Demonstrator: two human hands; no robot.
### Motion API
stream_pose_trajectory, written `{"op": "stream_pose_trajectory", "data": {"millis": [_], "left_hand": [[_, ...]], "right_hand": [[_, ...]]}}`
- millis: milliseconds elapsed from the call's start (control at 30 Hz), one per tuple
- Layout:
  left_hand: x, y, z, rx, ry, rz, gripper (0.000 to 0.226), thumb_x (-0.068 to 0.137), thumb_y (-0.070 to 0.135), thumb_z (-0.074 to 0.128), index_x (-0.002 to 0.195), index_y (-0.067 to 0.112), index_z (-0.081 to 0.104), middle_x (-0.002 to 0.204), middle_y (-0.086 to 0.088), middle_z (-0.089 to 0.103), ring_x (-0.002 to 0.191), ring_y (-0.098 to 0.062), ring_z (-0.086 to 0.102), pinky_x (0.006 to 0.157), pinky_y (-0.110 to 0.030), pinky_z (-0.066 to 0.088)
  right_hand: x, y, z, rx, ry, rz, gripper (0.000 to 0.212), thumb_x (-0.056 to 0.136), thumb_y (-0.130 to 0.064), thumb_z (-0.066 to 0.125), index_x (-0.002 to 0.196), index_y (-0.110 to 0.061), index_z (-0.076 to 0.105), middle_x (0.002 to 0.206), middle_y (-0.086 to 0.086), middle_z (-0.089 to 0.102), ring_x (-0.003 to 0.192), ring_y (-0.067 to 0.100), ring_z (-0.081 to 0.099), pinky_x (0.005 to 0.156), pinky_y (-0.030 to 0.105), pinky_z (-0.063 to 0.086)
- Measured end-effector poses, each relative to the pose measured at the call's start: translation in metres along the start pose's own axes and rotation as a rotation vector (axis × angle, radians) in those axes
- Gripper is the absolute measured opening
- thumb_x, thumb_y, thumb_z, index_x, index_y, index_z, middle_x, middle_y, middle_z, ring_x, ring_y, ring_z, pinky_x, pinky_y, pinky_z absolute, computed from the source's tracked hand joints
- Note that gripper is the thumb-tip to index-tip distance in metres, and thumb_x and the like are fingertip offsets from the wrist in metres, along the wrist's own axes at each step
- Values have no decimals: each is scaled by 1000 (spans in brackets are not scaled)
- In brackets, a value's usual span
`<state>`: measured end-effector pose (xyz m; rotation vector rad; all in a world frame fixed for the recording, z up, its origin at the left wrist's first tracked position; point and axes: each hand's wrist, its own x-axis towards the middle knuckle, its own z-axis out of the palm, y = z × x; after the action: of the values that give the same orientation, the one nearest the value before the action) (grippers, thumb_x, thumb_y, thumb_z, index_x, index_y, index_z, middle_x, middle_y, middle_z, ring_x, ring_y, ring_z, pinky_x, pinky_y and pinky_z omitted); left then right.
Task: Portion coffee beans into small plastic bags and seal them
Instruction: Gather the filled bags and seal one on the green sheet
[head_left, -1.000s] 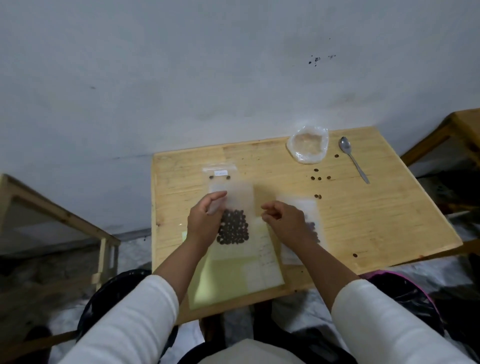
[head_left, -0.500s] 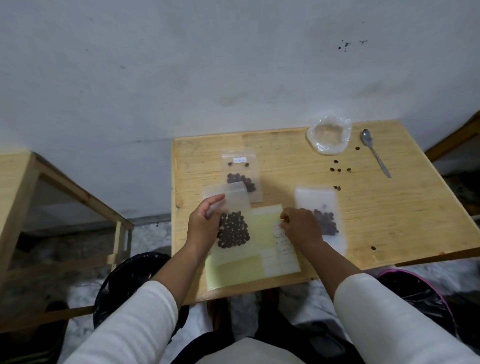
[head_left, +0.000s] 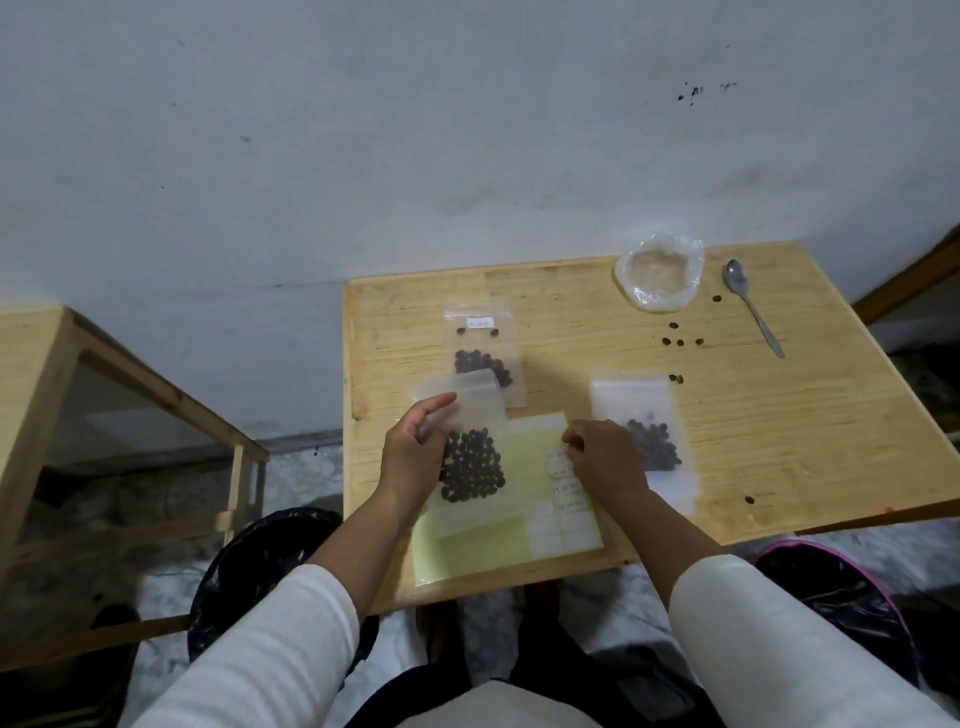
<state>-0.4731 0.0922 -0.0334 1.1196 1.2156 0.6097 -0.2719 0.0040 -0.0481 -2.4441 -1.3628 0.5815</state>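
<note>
A person in white sleeves sits at a small wooden worktop (head_left: 779, 441). A pale yellow sticker sheet (head_left: 498, 551) lies at the near edge of the worktop, and everything else is told from it. The left hand (head_left: 415, 457) holds a small clear bag (head_left: 467, 452) over the left part of the sheet, with thumb and fingers curled on the bag's left side. A clump of dark coffee beans (head_left: 471, 473) sits low in this bag, and its top flap stands up above the hand. The right hand (head_left: 605, 462) rests on the right side of the sheet, fingers bent and pinching at a small white sticker (head_left: 558, 462). More white stickers with writing lie in a row just below it. Just past the far edge of the sheet lies a second bag (head_left: 483, 353) with beans and a tiny white label at its top. Just right of the sheet lies a third bag (head_left: 641, 415) with beans, partly under the right hand. Far beyond the sheet, to the right, sit a crumpled clear plastic bag (head_left: 658, 270) and a metal spoon (head_left: 756, 312). A few loose beans (head_left: 674, 341) lie between them and the third bag.
</note>
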Motion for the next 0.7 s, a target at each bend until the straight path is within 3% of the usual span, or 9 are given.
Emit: {"op": "stream_pose_trajectory", "data": {"millis": [100, 233, 333, 500, 600, 700], "left_hand": [[-1, 1, 2, -2, -16, 0, 36, 94, 4, 45, 109, 32, 64, 100, -3, 70, 73, -7, 60, 68, -23, 47], [-2, 8, 5, -16, -30, 33, 31, 94, 8, 48, 110, 30, 63, 106, -2, 69, 86, -11, 65, 80, -32, 53], [0, 15, 10, -40, -70, 37, 30, 94, 7, 48, 113, 25, 63, 106, -1, 70, 91, -14, 68, 88, -38, 52], [-1, 32, 16, 6, -121, 115, 29, 92, 16, 52, 106, 37, 66, 87, -4, 70, 81, -28, 61, 81, -45, 51], [-4, 45, 15, 40, -140, 173, 30, 94, 16, 50, 109, 38, 64, 71, 0, 64, 71, -20, 54, 73, -40, 50], [-7, 54, 12, 59, -129, 199, 35, 94, 11, 45, 111, 37, 62, 64, 4, 56, 59, -9, 48, 63, -31, 45]], "right_hand": [[-1, -1, -6, 61, 6, -10, 18, 86, -2, 54, 97, -5, 68, 98, 12, 68, 93, 24, 59, 80, 28, 44], [2, -23, -30, 228, 123, -52, 12, 85, -9, 60, 92, -11, 69, 91, 4, 66, 82, 12, 57, 73, 15, 41], [2, -51, -49, 349, 101, -107, 10, 84, -13, 64, 92, -13, 70, 86, -2, 66, 80, 10, 59, 70, 10, 42], [2, -82, -59, 368, 61, -178, 8, 83, -17, 67, 89, -15, 72, 84, -3, 68, 77, 9, 59, 73, 12, 44], [6, -91, -62, 323, 103, -244, 8, 82, -15, 68, 88, -13, 73, 83, -2, 70, 70, 4, 55, 65, 0, 37], [7, -99, -66, 341, 111, -265, 7, 81, -13, 69, 86, -11, 73, 75, -6, 65, 61, -4, 49, 63, 0, 37]]}}
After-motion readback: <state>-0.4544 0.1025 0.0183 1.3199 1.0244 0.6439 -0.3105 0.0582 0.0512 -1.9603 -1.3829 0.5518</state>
